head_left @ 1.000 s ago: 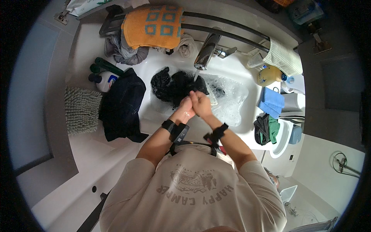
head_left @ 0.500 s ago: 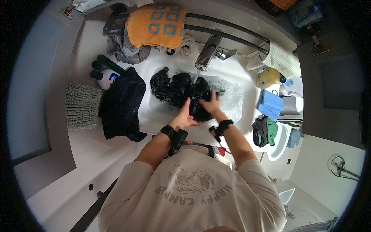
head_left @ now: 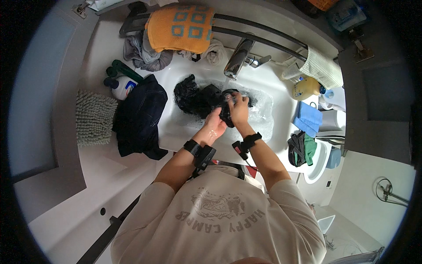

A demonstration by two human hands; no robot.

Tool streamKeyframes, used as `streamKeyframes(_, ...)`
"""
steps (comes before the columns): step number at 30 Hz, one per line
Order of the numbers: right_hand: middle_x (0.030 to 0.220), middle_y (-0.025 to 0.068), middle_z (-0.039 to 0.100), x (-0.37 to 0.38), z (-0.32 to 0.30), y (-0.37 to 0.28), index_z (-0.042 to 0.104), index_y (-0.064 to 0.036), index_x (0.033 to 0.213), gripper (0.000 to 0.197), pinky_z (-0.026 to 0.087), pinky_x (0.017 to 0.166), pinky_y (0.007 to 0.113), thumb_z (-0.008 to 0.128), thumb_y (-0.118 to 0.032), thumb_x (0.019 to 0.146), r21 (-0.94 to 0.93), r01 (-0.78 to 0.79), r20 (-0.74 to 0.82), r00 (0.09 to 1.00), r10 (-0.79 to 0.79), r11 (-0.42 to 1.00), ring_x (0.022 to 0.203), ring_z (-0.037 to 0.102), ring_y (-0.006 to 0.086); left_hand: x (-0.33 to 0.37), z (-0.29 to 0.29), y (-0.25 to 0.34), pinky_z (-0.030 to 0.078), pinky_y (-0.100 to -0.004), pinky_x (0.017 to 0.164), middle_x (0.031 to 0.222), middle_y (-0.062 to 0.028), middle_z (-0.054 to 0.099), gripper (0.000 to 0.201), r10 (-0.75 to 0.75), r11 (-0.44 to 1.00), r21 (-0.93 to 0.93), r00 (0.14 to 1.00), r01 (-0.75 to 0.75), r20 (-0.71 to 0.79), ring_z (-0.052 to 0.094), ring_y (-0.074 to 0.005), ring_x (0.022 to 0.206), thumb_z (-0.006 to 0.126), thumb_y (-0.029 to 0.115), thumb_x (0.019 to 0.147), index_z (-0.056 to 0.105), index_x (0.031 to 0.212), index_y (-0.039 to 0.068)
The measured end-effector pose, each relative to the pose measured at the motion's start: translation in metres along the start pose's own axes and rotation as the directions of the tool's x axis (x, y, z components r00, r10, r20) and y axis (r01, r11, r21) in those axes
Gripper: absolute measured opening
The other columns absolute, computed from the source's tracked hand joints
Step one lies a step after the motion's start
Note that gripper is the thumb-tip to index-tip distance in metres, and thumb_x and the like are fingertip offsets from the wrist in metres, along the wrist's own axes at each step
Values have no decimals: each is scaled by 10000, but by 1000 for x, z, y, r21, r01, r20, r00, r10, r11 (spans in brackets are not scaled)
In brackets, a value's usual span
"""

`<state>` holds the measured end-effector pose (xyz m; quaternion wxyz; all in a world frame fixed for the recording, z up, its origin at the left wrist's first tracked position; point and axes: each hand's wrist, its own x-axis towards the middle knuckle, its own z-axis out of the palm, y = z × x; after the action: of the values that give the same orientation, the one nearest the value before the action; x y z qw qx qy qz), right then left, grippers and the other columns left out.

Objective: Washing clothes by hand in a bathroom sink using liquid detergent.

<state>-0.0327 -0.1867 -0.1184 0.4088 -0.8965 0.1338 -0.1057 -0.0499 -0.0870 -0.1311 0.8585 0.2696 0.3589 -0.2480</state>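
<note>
A wet black garment (head_left: 193, 99) lies bunched in the white sink (head_left: 176, 140), in foamy water (head_left: 263, 115). My left hand (head_left: 214, 124) cups its near edge from the left side, the fingers partly hidden by the cloth. Over the right end of the garment, my right hand (head_left: 238, 111) wraps its fingers round a bunched part. The chrome faucet (head_left: 238, 61) stands just beyond my hands, with a thin stream of water below its spout. Both wrists carry black straps with small boxes.
Dark folded trousers (head_left: 143, 116) hang over the counter's left edge, by a white bottle (head_left: 122, 89) and a grey shaggy mat (head_left: 94, 119). An orange towel (head_left: 179, 33) hangs on the rail above. On the right are a yellow bottle (head_left: 305, 89) and blue cloths (head_left: 307, 119).
My right hand has moved up and onto the garment's right end. The near part of the garment has been drawn up and gathered between my hands.
</note>
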Motion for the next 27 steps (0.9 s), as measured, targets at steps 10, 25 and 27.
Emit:
streamKeyframes(10, 836, 193, 601, 13, 6, 15, 611, -75, 866, 295, 470, 640, 429, 524, -351, 808, -249, 86, 159, 986, -47, 965, 737, 576, 378, -5, -11, 2, 382, -349, 917, 1168, -121, 445, 316, -37, 999, 29, 978, 31, 207, 445, -224, 1053, 467, 185, 873, 445, 1129, 1)
streamKeyframes(25, 1364, 64, 283, -14, -23, 72, 387, -210, 1274, 601, 149, 965, 602, 561, -414, 736, -413, 519, 672, 728, -135, 748, 1265, 208, 323, 16, -34, 36, 299, -504, 958, 1243, -163, 403, 498, -325, 945, -87, 924, 314, -201, 377, -344, 1123, 445, 346, 869, 327, 1277, 86)
streamKeyframes(27, 1371, 59, 271, -11, -38, 69, 415, -210, 1258, 567, 147, 967, 592, 538, -441, 755, -493, 572, 761, 649, 6, 655, 1276, 181, 320, 61, -96, 60, 363, -475, 870, 1228, -106, 434, 428, -226, 972, -93, 969, 217, -101, 424, -310, 1079, 463, 323, 856, 401, 1219, 106)
